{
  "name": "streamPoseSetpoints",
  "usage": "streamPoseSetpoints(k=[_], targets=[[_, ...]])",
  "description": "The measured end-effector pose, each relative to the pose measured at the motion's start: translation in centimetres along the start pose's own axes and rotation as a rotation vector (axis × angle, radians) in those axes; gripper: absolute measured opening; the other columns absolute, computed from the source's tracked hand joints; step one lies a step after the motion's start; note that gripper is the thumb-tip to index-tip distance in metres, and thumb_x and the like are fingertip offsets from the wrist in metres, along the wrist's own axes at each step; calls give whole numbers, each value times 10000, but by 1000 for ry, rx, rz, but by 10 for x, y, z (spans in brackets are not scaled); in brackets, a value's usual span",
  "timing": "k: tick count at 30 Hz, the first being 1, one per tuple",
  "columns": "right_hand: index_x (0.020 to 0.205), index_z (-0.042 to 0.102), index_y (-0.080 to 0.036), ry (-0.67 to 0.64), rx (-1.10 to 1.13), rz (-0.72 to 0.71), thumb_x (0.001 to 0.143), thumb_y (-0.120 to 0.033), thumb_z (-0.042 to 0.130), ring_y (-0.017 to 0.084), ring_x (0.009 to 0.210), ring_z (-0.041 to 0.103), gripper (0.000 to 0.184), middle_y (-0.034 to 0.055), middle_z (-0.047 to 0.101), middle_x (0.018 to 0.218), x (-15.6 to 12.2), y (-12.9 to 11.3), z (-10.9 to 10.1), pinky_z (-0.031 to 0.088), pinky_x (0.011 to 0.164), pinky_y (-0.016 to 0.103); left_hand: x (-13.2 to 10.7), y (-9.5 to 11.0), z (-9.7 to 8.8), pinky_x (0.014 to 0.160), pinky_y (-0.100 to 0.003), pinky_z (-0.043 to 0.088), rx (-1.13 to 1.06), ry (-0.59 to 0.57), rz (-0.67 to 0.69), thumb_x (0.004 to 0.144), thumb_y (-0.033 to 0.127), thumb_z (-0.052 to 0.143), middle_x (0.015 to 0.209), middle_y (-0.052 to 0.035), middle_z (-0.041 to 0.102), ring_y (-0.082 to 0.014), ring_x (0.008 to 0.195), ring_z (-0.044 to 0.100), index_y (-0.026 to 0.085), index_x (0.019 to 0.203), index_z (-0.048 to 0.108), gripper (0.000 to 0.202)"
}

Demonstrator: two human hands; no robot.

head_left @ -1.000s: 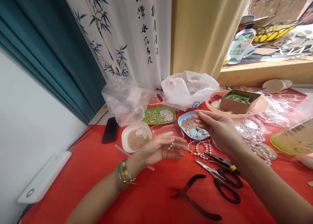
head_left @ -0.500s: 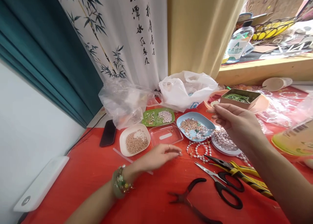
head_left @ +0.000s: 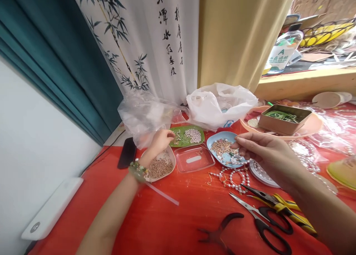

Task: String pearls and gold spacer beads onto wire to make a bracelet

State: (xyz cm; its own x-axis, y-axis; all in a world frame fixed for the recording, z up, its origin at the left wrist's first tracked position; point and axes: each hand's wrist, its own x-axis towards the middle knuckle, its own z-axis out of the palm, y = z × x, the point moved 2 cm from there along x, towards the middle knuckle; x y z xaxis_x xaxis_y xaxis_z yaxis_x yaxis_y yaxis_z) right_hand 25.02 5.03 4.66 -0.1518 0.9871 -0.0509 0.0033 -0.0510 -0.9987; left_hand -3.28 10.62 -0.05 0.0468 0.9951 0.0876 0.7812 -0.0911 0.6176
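My left hand (head_left: 160, 140) reaches forward over the white dish of gold beads (head_left: 161, 165) to the near edge of the green dish (head_left: 187, 135) of pearls and small parts. Its fingers are pinched together; what they hold is too small to see. My right hand (head_left: 260, 151) hovers at the right rim of the blue dish (head_left: 222, 148) of rose-gold beads, fingertips pinched on a thin wire or pin. A clear rectangular tray (head_left: 194, 158) lies between the dishes. Pearl bracelets (head_left: 232, 175) rest on the red cloth in front of the blue dish.
Scissors (head_left: 261, 219), yellow-handled pliers (head_left: 280, 205) and dark pliers (head_left: 219, 234) lie near the front. A black phone (head_left: 127, 157), plastic bags (head_left: 219, 105), a metal tin (head_left: 283, 118) on a pink tray and a white device (head_left: 51, 207) surround the work area.
My left hand has moved from the cloth forward and left to the green dish. My right hand came back down toward the blue dish. The camera shifted slightly.
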Motion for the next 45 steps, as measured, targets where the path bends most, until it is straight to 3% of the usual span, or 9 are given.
streamPoseSetpoints(k=[7,12,23,26,29,32,35,37,45], targets=[[698,643,-184,-78,-55,28,730,-347,635,86,545,456,166,16,631,695,0,3,6,360,523,214,27,-5,25,741,-323,451,142,-129,1,687,124,619,813,-80,686,-213,791,612,139,802,676,129],[691,651,-184,-94,-98,13,701,-408,646,87,541,450,224,4,618,667,3,9,5,357,525,215,35,-10,37,779,-392,474,206,-237,-34,836,285,509,1060,-79,572,-192,909,567,143,1048,548,258],[667,617,-184,-148,-101,41,750,-376,616,81,540,434,209,-28,555,611,1,10,8,337,536,217,31,-13,27,780,-398,479,87,-284,-85,847,303,486,1120,-69,537,-219,943,553,152,1100,520,297],[684,623,-183,-151,-110,37,762,-372,605,76,541,439,206,-27,563,629,1,9,8,339,535,216,33,-8,23,765,-390,478,-25,-236,-93,821,280,530,1054,-89,573,-207,900,568,128,1044,553,271],[713,634,-179,-152,-124,39,747,-394,614,79,533,455,219,-24,566,611,0,10,9,343,516,215,23,10,17,736,-334,464,-191,-157,-59,738,220,613,870,-92,643,-191,800,588,107,825,635,144],[694,637,-174,-161,-124,45,729,-404,622,83,521,477,234,-21,569,585,-4,9,15,363,509,213,-4,38,17,709,-277,466,-393,-140,2,752,262,587,902,-77,657,-154,781,601,133,893,629,195],[654,628,-166,-202,-124,56,729,-381,606,84,505,492,229,6,615,624,-11,6,26,392,510,219,-36,59,24,726,-248,464,-953,-220,-86,670,223,676,846,-52,669,-128,773,608,141,821,657,173],[633,618,-167,-228,-144,83,731,-352,585,83,476,488,211,16,630,616,-16,4,34,392,479,217,-52,66,31,711,-217,463,-1186,-284,-188,633,185,712,771,-23,664,-100,732,603,146,773,673,151],[609,576,-177,-257,-254,92,700,-178,482,79,446,499,131,-5,599,565,-31,3,49,397,434,192,-68,70,43,601,-166,465,-1353,-385,-304,611,136,735,674,8,622,-52,588,570,126,700,671,111]])
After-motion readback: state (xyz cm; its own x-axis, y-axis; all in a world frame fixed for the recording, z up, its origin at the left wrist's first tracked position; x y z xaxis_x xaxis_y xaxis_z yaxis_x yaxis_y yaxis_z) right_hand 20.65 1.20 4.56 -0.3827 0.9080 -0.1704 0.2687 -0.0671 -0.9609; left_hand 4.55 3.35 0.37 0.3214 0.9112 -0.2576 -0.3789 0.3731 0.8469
